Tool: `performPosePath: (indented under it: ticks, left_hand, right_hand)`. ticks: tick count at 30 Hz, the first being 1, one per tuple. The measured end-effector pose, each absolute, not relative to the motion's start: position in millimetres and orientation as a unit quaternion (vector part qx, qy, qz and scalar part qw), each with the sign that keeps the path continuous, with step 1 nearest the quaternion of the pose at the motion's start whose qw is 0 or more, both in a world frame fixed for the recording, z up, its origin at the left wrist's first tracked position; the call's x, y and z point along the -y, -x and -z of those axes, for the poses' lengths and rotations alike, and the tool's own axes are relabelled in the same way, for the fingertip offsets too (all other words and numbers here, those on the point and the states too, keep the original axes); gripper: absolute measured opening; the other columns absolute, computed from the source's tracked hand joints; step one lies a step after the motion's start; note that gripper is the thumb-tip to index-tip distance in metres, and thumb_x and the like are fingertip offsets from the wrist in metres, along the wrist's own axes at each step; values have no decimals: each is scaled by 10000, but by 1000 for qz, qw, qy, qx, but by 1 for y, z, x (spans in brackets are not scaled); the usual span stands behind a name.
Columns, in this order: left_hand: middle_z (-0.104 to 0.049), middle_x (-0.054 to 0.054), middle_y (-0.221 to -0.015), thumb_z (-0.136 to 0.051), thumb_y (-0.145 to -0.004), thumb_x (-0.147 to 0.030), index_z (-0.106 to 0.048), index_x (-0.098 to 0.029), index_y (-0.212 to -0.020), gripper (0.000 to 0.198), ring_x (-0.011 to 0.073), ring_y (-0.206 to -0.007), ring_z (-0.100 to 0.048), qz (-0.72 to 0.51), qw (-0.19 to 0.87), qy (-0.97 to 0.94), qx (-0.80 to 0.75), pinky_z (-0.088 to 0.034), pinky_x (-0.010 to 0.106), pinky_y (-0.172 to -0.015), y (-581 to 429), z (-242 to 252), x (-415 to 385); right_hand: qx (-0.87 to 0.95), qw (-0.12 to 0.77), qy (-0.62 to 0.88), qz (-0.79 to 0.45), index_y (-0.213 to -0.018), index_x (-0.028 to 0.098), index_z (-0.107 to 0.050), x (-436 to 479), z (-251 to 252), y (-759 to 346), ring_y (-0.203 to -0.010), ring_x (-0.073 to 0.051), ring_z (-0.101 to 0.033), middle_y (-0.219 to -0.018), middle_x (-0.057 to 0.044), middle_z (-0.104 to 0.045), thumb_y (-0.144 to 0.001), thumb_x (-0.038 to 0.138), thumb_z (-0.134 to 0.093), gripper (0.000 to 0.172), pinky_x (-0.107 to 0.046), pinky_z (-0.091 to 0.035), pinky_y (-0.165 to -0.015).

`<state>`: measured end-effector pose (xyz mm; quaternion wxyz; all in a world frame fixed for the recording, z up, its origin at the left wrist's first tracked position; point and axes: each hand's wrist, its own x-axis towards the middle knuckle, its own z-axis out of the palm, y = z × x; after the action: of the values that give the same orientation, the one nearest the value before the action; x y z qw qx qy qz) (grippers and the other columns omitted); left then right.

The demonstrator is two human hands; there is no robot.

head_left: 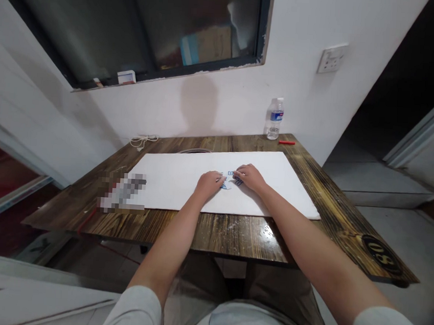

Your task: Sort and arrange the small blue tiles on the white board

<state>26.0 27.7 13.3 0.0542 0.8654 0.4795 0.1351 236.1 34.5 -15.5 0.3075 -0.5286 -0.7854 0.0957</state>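
A small cluster of flat white pieces with blue markings (228, 184) lies on a white board (172, 177) between my two hands; their exact kind is too small to tell. My left hand (210, 182) rests low on the board, its fingers closed at the left side of the cluster. From the right, my right hand (251, 177) reaches in with bent fingers at the pieces' upper right edge. Dark blue striped bits show just under its fingertips. Both palms face down, and the undersides of the fingers are hidden.
The board lies on a dark wooden table (230, 234). Along the back stand a water bottle (275, 121) and a red pen-like stick (287, 143), with a white cable (144, 140) at the far left. A blurred-out item (123, 193) covers the board's left end.
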Motion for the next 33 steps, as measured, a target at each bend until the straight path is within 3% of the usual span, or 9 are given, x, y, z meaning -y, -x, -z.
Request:
performPosePath:
  ticks: [3, 6, 9, 12, 15, 19, 23, 27, 33]
  left_hand:
    - [-438, 43, -1465, -433, -896, -517, -499, -257, -1362, 538, 239, -1362, -358, -91, 59, -894, -434, -274, 397, -1104, -26, -6, -28]
    - [-268, 29, -1555, -438, -871, -586, -366, -300, -1443, 644, 277, -1431, -207, -65, 53, -893, -442, -204, 485, -1125, -28, -4, -25]
    - [-404, 52, -1487, -433, -887, -549, -512, -280, -1338, 531, 258, -1363, -344, -112, 22, -879, -463, -276, 418, -1096, -31, -10, -22]
    - [-663, 81, -1156, -354, -934, -484, -690, -225, -1054, 441, 225, -1116, -561, -144, 18, -862, -486, -389, 347, -981, -31, -19, -21]
    - [-704, 80, -1010, -310, -945, -486, -729, -216, -910, 499, 218, -988, -612, -121, 50, -862, -490, -438, 320, -890, -30, -23, -21]
    - [-636, 36, -1245, -384, -925, -478, -672, -263, -1148, 423, 213, -1206, -522, -109, 80, -891, -434, -387, 320, -1005, -27, -17, -24]
    - [-352, 31, -1518, -454, -886, -534, -418, -309, -1415, 576, 253, -1417, -256, -62, 68, -914, -395, -203, 442, -1140, -27, -8, -25]
    - [-273, 34, -1555, -394, -899, -581, -362, -354, -1432, 581, 276, -1434, -204, -53, 50, -895, -440, -181, 495, -1133, -28, -6, -22]
    - [-276, 95, -1543, -378, -899, -589, -489, -260, -1347, 567, 327, -1416, -213, -103, -1, -827, -553, -257, 482, -1099, -29, -2, -27]
  right_hand:
    - [796, 281, 532, -67, -968, 223, -736, -33, 16, -235, -1036, -205, -562, -1119, -55, -690, -958, 402, -405, 377, -325, -352, -944]
    - [801, 268, 534, -44, -1063, 249, -714, -32, 17, -233, -1130, -219, -536, -1227, -44, -649, -955, 400, -414, 353, -347, -339, -991]
    - [793, 289, 536, -38, -1074, 247, -714, -31, 17, -233, -1150, -225, -532, -1220, -50, -653, -957, 398, -409, 360, -352, -341, -1004]
    - [775, 322, 540, -61, -1012, 247, -740, -31, 15, -233, -1109, -230, -550, -1153, -49, -688, -960, 403, -391, 386, -353, -371, -973]
    - [796, 298, 518, -92, -1018, 261, -739, -32, 14, -233, -1089, -229, -564, -1145, -32, -695, -963, 406, -379, 392, -359, -379, -972]
    - [817, 242, 518, -74, -1218, 271, -636, -33, 21, -232, -1237, -265, -485, -1339, -35, -576, -947, 442, -415, 389, -427, -332, -1043]
    - [799, 228, 555, -44, -1366, 226, -500, -33, 27, -231, -1352, -332, -349, -1428, -78, -480, -925, 498, -434, 523, -503, -284, -1079]
    - [800, 253, 543, -41, -1362, 190, -502, -34, 26, -232, -1348, -286, -369, -1421, -84, -489, -934, 493, -416, 532, -434, -280, -1103]
    - [808, 240, 536, -46, -1164, 288, -657, -31, 22, -231, -1262, -259, -458, -1350, -11, -567, -936, 463, -432, 365, -422, -331, -1038]
